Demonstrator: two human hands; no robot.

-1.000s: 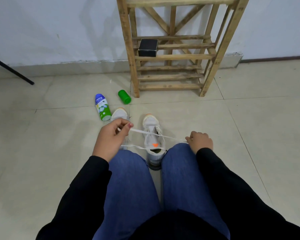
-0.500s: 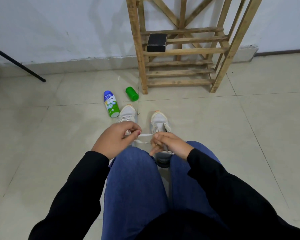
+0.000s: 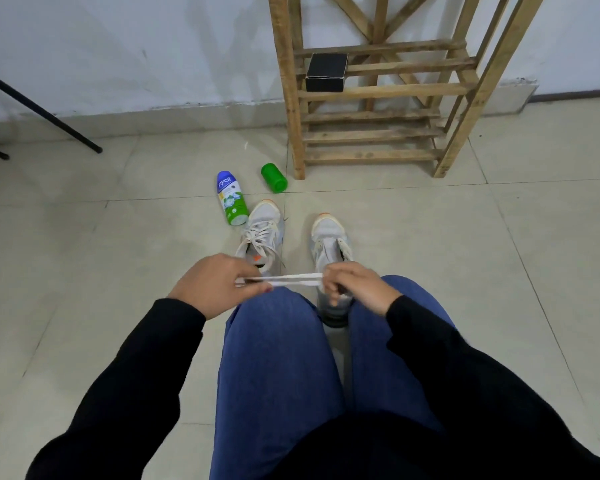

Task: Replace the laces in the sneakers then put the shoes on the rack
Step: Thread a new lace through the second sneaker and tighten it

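Lace [image 3: 284, 279]: a flat white strip, seemingly doubled, stretched level between the two hands just above the knees, on the near side of both shoes.

Left hand [image 3: 215, 284]: pinches the left end of the lace between thumb and fingers. Right hand [image 3: 357, 287]: fingers curled, gripping the right end just over the right shoe.

Left shoe [image 3: 262, 233]: on the floor [image 3: 465, 271], toe pointing far, laces crossed through its eyelets. Right shoe [image 3: 329, 237]: beside it, heel between the knees, eyelets largely hidden by the right hand. Whether any lace is threaded there cannot be told.

Handling, by judgement: the lace is light, limp and slack unless tensioned. It is best held at the stiff tips for feeding eyelets, and pinched firmly, since flat weave slips. The shoes look light and soft-sided. The heel collar or tongue offers the surest hold for carrying.

Rack [image 3: 371, 98]: wooden, slatted, at far right against the wall, well apart from the shoes.

Containers: a black box [image 3: 326, 72] sits closed on a rack shelf, contents unseen. A bottle [image 3: 232, 197] lies on its side, far left of the left shoe. A green cylinder [image 3: 274, 178] near it is probably its cap.
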